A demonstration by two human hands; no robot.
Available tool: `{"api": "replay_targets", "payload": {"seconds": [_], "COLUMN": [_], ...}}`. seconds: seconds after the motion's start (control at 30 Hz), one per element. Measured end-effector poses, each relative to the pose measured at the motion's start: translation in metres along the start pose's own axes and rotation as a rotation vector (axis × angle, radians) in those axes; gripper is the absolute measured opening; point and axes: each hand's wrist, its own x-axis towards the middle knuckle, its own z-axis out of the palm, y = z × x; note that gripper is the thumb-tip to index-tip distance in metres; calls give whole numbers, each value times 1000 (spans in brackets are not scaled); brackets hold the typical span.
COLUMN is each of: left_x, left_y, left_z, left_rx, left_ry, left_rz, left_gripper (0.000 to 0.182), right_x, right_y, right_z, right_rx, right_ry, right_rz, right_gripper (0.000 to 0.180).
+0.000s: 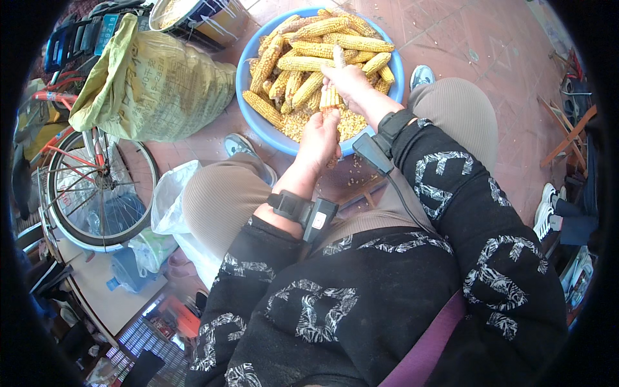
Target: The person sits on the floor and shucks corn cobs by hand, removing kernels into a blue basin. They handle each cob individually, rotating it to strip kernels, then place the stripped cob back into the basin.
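A blue plastic basin (240, 104) full of yellow corn ears (314, 63) stands on the floor between my knees. Loose kernels (297, 126) cover its near part. My left hand (320, 137) is closed around a partly shelled corn ear (331, 98) above the near side of the basin; its fingers hide the lower end. My right hand (349, 83), just beyond, grips a pale, bare corncob (338, 55) that points away from me. This hand lies close against the ear in my left hand; the exact contact is hidden.
Left of the basin stands a yellow woven sack (179, 84), with a bucket (213, 22) behind it. A bicycle wheel (104, 184) and a white plastic bag (174, 193) are at the left. Spilled kernels (355, 171) dot the tiled floor. Another person's shoe (545, 208) shows at the right.
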Motion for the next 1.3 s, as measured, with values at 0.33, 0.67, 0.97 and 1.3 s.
{"api": "replay_targets", "payload": {"seconds": [0.33, 0.67, 0.97, 1.3], "left_x": [3, 7, 6, 5], "left_y": [13, 9, 8, 8], "left_z": [1, 8, 4, 0], "left_rx": [-386, -442, -262, -229], "left_ry": [-34, -57, 21, -39], "left_rz": [-127, -211, -118, -142], "left_gripper": [24, 23, 24, 20], "right_x": [-16, -8, -1, 10], "right_y": [-9, 3, -4, 15], "right_z": [4, 10, -4, 7], "right_rx": [412, 250, 596, 37], "right_ry": [-169, -28, -337, 27], "right_rz": [166, 115, 284, -80], "right_gripper": [80, 77, 76, 77]}}
